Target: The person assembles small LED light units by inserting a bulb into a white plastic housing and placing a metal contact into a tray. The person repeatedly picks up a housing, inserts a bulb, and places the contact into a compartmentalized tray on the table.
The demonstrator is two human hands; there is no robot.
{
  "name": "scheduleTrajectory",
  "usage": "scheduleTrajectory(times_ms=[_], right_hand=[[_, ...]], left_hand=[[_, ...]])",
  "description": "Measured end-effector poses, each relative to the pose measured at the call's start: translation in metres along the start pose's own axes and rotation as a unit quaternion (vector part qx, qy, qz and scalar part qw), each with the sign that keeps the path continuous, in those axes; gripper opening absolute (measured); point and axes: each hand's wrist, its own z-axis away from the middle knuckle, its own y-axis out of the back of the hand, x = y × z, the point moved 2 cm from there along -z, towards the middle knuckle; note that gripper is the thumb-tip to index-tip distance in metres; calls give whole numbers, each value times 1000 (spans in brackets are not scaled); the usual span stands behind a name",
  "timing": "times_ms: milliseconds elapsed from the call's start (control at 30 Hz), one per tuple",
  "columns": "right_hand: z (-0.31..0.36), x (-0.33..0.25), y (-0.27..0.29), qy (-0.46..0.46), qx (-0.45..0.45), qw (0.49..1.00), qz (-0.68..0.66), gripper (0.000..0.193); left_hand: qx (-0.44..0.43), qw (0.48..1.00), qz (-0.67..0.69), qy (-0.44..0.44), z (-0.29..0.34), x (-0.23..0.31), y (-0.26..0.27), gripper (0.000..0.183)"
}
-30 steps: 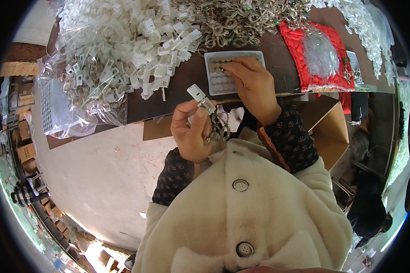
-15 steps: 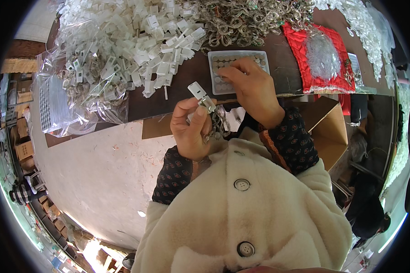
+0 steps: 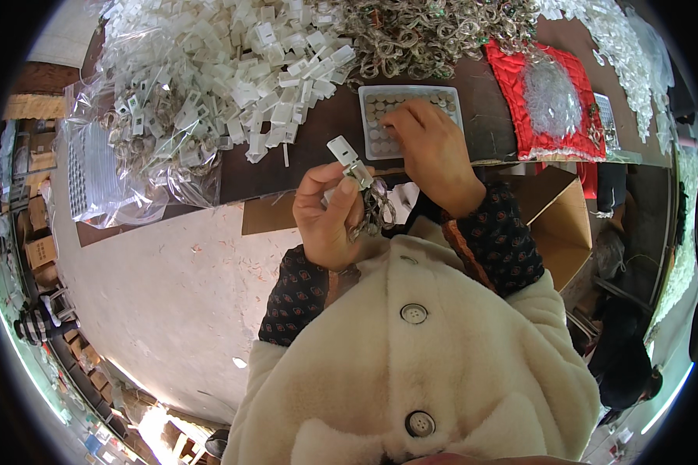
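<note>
My left hand (image 3: 329,213) pinches a small white plastic battery case (image 3: 350,160) between thumb and fingers, just in front of the table's edge. From the case a coiled bundle of thin clear wire (image 3: 378,208) hangs down beside my fingers. My right hand (image 3: 434,151) is over a translucent plastic tray (image 3: 374,88) that holds rows of round, flat coin cells (image 3: 380,147). Its thumb and index finger are pressed together above the cells. Whatever lies between those fingertips is too small to make out.
A big heap of white battery cases (image 3: 264,74) covers the table's left, beside a clear plastic bag (image 3: 132,182). Coiled wire bundles (image 3: 434,39) are piled behind the tray. To the right lies a red quilted cloth (image 3: 512,101) with clear strands. A cardboard box (image 3: 562,217) stands below the edge.
My right hand has shifted slightly to the right over the tray, its fingertips drawing together. My left hand, with the battery case, has moved a little to the right.
</note>
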Motion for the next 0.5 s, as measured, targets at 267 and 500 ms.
scheduleTrajectory(times_ms=[267, 500], right_hand=[[7, -39, 25, 5, 40, 973, -226, 21], [6, -49, 33, 28, 22, 973, -229, 23]], left_hand=[[-1, 1000, 10, -14, -2, -3, -1, 16], [-13, 1000, -7, -23, 3, -1, -1, 18]])
